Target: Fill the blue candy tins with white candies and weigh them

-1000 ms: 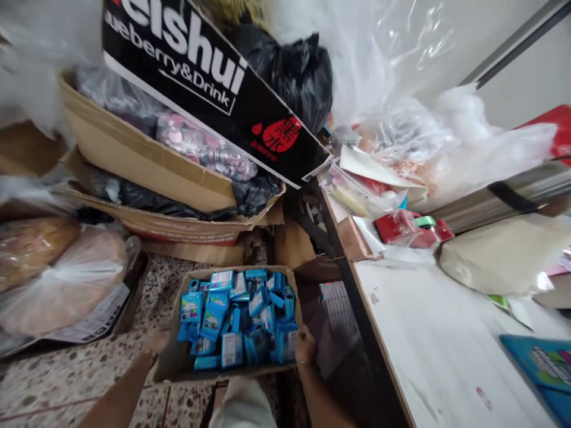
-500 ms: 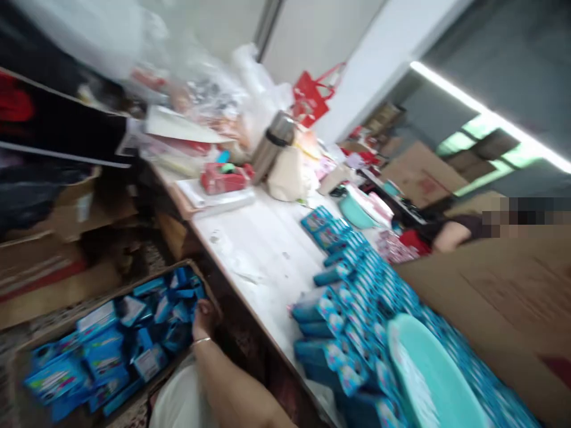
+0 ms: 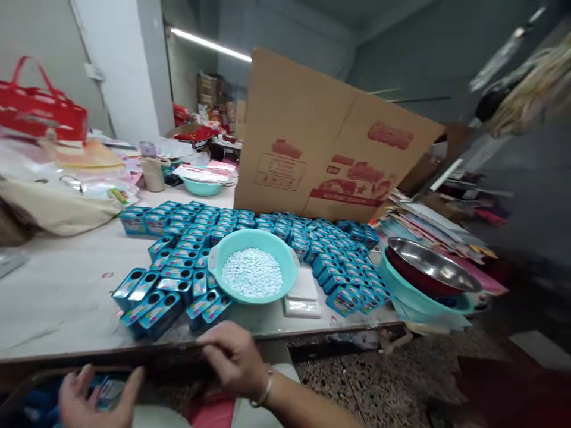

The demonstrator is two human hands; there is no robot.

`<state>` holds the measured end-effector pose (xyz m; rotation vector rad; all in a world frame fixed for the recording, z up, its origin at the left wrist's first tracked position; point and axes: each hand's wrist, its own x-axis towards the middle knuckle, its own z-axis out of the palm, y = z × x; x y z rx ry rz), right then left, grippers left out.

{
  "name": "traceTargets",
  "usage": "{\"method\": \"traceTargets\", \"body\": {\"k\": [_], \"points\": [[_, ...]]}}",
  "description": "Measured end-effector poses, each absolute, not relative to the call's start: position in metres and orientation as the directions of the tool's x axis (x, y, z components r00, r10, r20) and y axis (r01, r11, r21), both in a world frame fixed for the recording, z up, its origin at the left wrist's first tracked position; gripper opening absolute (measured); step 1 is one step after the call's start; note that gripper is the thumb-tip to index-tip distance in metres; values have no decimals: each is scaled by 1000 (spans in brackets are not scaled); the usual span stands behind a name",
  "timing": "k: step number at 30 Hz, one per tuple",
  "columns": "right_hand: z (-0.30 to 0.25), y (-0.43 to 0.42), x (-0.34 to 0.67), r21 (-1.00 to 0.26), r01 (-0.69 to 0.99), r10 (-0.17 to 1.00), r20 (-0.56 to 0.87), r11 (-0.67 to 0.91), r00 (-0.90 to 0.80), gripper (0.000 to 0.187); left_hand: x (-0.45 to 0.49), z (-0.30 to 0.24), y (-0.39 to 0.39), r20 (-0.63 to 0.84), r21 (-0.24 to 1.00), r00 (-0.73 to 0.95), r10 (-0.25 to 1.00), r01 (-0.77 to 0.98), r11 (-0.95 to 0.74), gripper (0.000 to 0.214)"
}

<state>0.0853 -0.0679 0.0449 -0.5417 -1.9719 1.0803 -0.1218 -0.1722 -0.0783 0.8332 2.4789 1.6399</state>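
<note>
My left hand (image 3: 98, 401), smeared by motion, is low at the left with thumb and fingers apart. Below it are blue tins (image 3: 38, 404) in a carton, partly hidden by the hand and the table edge. My right hand (image 3: 236, 359), a bracelet at its wrist, is at the table's front edge with fingers curled and thumb near the forefinger; whether anything is between them I cannot make out. Just beyond it stand small blue tins (image 3: 160, 309) with dark round holes on top. A turquoise basin (image 3: 292, 279) of small pale pieces (image 3: 252, 273) rests among the rows.
A large cardboard sheet (image 3: 303, 137) stands behind the rows of tins. On the right, a metal bowl (image 3: 432, 267) sits in another turquoise basin (image 3: 414, 306), beside stacked papers (image 3: 437, 223). Cloth and bags (image 3: 62, 202) cover the table's left end. White packets (image 3: 303, 297) lie near the front edge.
The view has swung right, from the carton towards the table. My right hand has left the carton's edge for the table's front edge. My left hand has come into view.
</note>
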Motion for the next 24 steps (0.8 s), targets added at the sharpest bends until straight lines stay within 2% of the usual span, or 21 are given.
{"method": "traceTargets", "body": {"k": [3, 4, 6, 9, 12, 17, 21, 24], "points": [[34, -46, 180, -908, 136, 907, 363, 395, -212, 26, -48, -50, -117, 390, 791, -797, 461, 546, 275, 129], [25, -38, 202, -945, 130, 954, 293, 299, -68, 33, -31, -48, -101, 380, 774, -773, 508, 566, 283, 136], [3, -22, 232, -995, 16, 990, 98, 97, 97, 54, -14, -50, -78, 424, 743, -765, 484, 600, 297, 145], [-20, 8, 246, -964, -190, 980, -198, -187, 37, 71, -12, -61, -60, 474, 705, -761, 442, 629, 327, 147], [-24, 34, 234, -900, -280, 943, -323, -334, -86, 69, -16, -68, -58, 509, 677, -755, 413, 648, 349, 144], [-19, 60, 204, -841, -404, 931, -351, -361, -101, 62, -17, -74, -59, 580, 645, -734, 353, 679, 350, 146], [-16, 70, 199, -829, -455, 926, -376, -326, 21, 63, -21, -80, -61, 520, 688, -770, 369, 634, 353, 147], [-12, 76, 204, -834, -460, 929, -366, -304, 49, 63, -24, -84, -64, 481, 727, -790, 381, 602, 331, 147]]}}
